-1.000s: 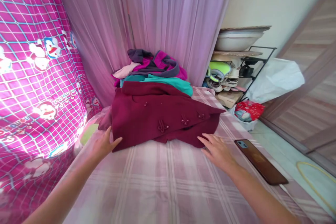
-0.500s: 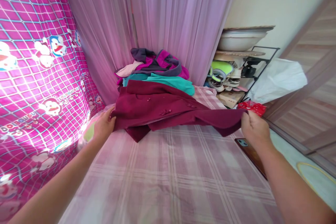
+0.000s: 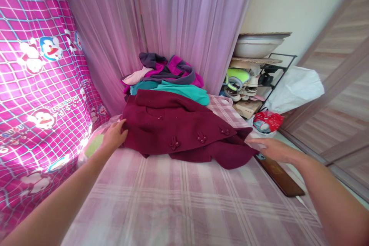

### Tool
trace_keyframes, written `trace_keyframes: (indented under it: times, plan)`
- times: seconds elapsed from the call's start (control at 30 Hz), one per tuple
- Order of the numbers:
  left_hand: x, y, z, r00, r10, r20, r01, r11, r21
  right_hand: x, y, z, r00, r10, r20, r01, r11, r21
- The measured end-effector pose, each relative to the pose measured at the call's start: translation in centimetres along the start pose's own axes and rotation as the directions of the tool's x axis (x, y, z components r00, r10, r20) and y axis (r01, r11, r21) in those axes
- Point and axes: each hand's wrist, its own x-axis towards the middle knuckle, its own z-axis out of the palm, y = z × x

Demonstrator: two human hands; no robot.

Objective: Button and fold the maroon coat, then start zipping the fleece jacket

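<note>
A maroon coat (image 3: pixel 184 127) with decorative knotted buttons lies across the bed, its front facing up. At its left end my left hand (image 3: pixel 114 135) is closed on the edge, thumb and fingers pinching the cloth. My right hand (image 3: pixel 269 150) is just beyond the coat's right end, fingers stretched out and holding nothing; whether a fingertip touches the cloth I cannot tell. Below that hand lies a brown phone (image 3: pixel 281 177) with a white cable plugged in. Part of the phone's top is hidden by the hand.
Behind the coat sits a pile of teal, purple and magenta clothes (image 3: pixel 181 73) against a lilac curtain (image 3: pixel 173 15). A plaid sheet (image 3: pixel 173 203) covers the bed. At right stand a shoe rack (image 3: pixel 276 80), a white bag (image 3: pixel 296 88) and a red bag (image 3: pixel 269 120). A pink patterned cloth hangs left.
My right hand has let go of the coat's right end, which has dropped onto the bed. The coat lies flatter, showing more buttons. My left hand stays at its edge.
</note>
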Motion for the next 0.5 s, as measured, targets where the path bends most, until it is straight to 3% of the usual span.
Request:
trace_keyframes:
  times: [0.07,0.17,0.33,0.5]
  plan:
    - [0.1,-0.5,-0.3,0.999,0.043,-0.023,-0.043,0.999,0.013,0.4,-0.8,-1.5,0.995,0.025,0.094,-0.025,1.000,0.002]
    - [1.1,-0.5,-0.8,0.998,0.054,-0.044,-0.053,0.998,0.024,2.6,-3.0,-2.3,1.000,-0.019,-0.008,0.018,0.993,-0.113]
    - [5.1,0.0,-1.0,1.000,0.018,0.024,-0.019,0.998,0.062,9.0,-7.4,0.3,0.987,-0.150,-0.060,0.128,0.952,-0.279]
    - [10.1,-0.3,-0.3,0.997,0.036,0.062,-0.033,0.999,-0.042,15.9,-9.6,3.2,0.983,-0.168,-0.076,0.151,0.969,-0.194]
